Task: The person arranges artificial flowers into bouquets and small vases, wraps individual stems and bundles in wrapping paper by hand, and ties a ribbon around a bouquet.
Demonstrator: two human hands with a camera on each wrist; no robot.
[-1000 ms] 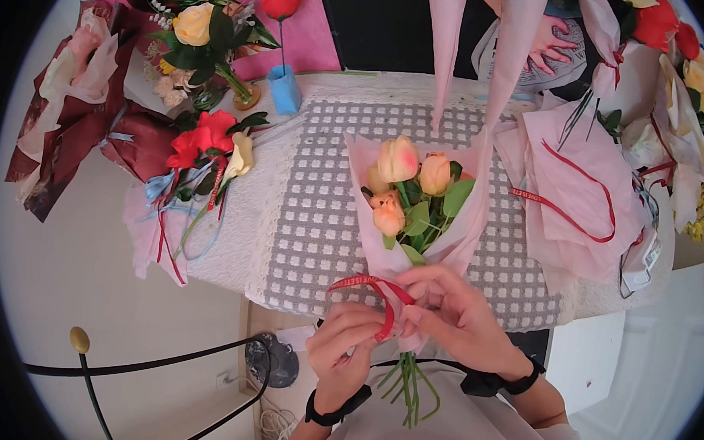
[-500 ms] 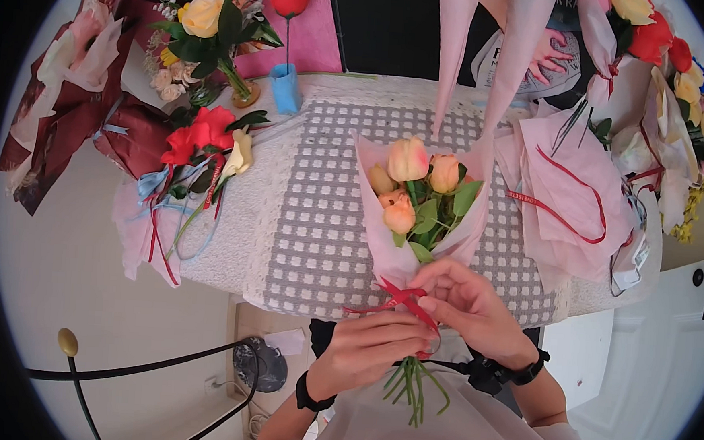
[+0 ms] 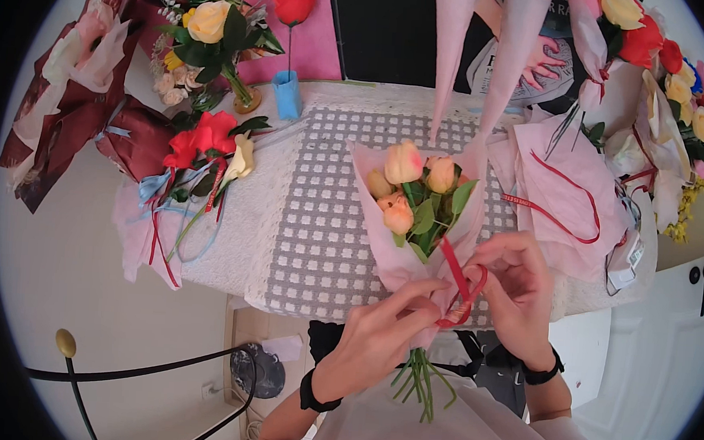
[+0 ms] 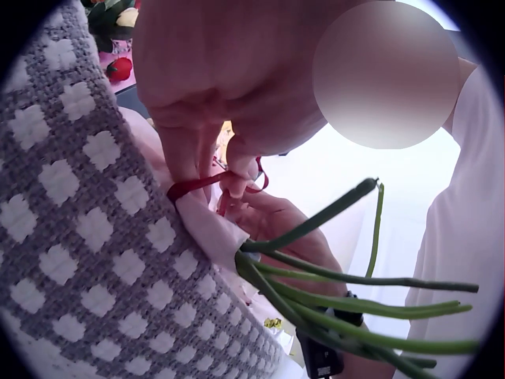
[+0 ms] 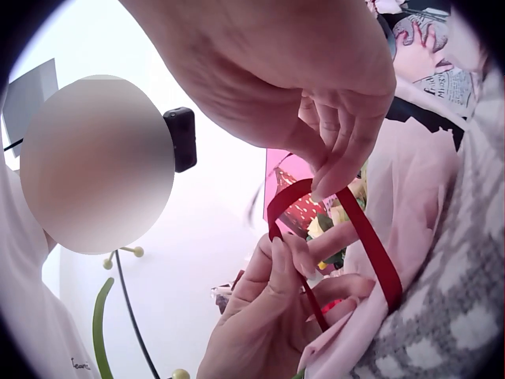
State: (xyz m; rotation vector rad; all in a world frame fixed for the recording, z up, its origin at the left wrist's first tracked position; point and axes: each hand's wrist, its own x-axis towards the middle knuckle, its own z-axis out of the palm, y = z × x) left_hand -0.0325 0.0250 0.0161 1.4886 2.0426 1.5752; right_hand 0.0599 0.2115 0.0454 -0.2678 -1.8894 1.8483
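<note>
A bouquet of peach flowers (image 3: 404, 162) in pink paper (image 3: 394, 263) lies at the front of the checked cloth (image 3: 320, 218), its green stems (image 3: 421, 385) hanging over the edge. The left hand (image 3: 377, 334) curls around the gathered paper and ribbon from the left. On the other side the right hand (image 3: 517, 291) pinches a loop of red ribbon (image 3: 455, 267) between thumb and index finger. In the right wrist view the ribbon (image 5: 371, 249) arches from the right fingertips down to the paper, with the left hand (image 5: 252, 316) below.
Loose red flowers (image 3: 204, 140) and a dark red bouquet (image 3: 73, 98) lie at the left. A blue holder (image 3: 287, 95) with a red rose stands at the back. Stacked pink paper (image 3: 567, 193) and more bouquets (image 3: 673, 102) are at the right. A person's hand (image 3: 545, 64) rests at the back.
The right hand has moved right and up, drawing the ribbon into a raised loop. The left hand has shifted from below the crossed ribbon up along the wrapped paper.
</note>
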